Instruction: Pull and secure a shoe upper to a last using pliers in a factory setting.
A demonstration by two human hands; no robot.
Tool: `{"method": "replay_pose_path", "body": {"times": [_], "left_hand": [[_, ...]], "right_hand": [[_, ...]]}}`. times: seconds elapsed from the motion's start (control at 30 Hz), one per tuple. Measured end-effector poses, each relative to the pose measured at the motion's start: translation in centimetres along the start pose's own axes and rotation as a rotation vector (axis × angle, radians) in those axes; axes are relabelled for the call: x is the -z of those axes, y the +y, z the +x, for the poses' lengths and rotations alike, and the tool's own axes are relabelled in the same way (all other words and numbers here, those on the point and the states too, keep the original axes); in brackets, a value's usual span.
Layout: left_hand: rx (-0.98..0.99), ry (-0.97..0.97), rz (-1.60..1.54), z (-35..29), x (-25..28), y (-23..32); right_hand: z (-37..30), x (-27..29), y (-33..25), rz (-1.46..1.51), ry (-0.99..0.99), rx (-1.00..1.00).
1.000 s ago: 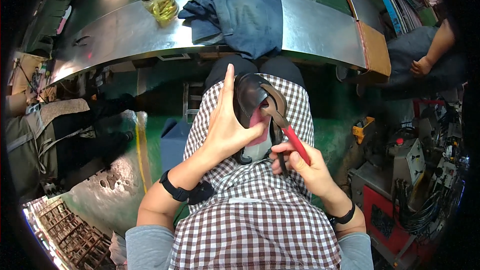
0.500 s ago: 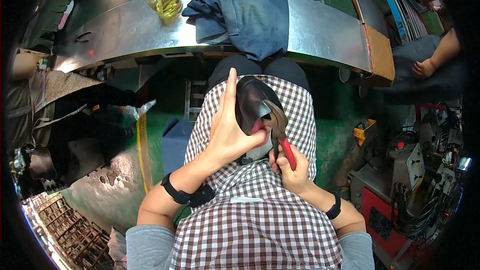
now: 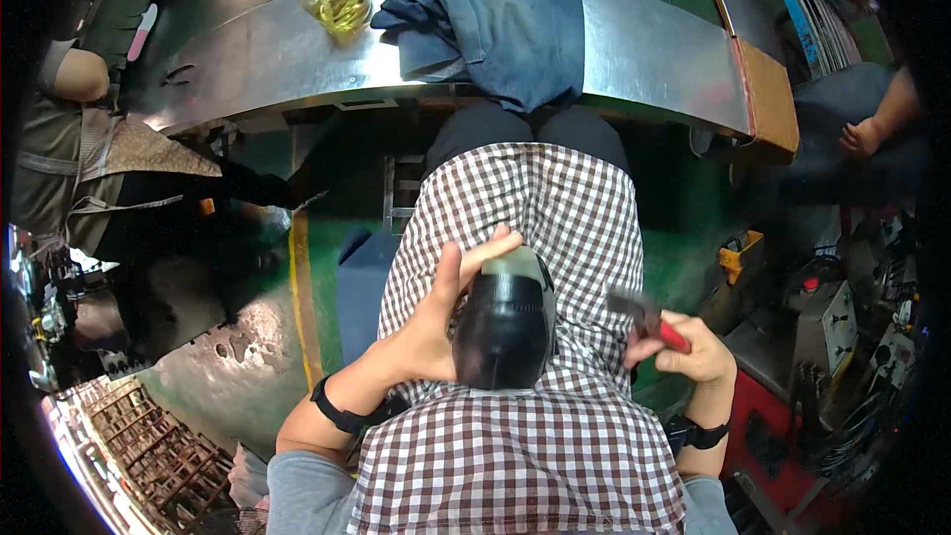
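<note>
Over my lap, on a brown-and-white checked apron (image 3: pixel 584 208), a black leather shoe upper (image 3: pixel 500 337) sits on a pale green shoe last (image 3: pixel 515 263). Its rounded black end points towards me. My left hand (image 3: pixel 426 342) grips it from the left side, some fingers hidden behind it and others reaching up beside the pale part. To the right and apart from the shoe, my right hand (image 3: pixel 698 352) is closed round red-handled pliers (image 3: pixel 674 337). The pliers' dark metal head points left and is smeared by motion; whether its jaws are apart cannot be made out.
Ahead stands a metal-edged bench (image 3: pixel 654 79) with a dark blue cloth (image 3: pixel 520 30) and a green-lidded bottle (image 3: pixel 337 5). Machinery (image 3: pixel 822 327) is at the right, a wire rack (image 3: pixel 149 441) at lower left. Another person's hand (image 3: pixel 864 139) shows at right, and a person (image 3: pixel 129 149) sits at left.
The shoe has been turned so its black end faces me, and it sits nearer my body. My right hand has drawn the pliers away from it, to the right.
</note>
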State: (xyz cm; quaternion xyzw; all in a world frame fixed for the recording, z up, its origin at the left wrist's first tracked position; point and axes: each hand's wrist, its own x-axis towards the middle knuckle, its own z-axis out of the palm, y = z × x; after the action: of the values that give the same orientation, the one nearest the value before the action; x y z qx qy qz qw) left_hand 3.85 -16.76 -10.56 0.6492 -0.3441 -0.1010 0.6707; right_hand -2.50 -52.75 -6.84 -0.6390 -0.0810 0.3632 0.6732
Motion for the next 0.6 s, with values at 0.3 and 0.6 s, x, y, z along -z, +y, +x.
{"method": "replay_pose_path", "body": {"times": [0.3, 0.6], "left_hand": [[0.007, -0.026, 0.012, -2.3, -0.5, 0.7], [-0.049, 0.045, 0.091, -0.8, -0.4, 1.5]], "right_hand": [[7.4, -5.1, -1.3, 0.106, 0.305, 0.193], [10.8, -7.2, -3.0, -0.098, 0.193, 0.438]]}}
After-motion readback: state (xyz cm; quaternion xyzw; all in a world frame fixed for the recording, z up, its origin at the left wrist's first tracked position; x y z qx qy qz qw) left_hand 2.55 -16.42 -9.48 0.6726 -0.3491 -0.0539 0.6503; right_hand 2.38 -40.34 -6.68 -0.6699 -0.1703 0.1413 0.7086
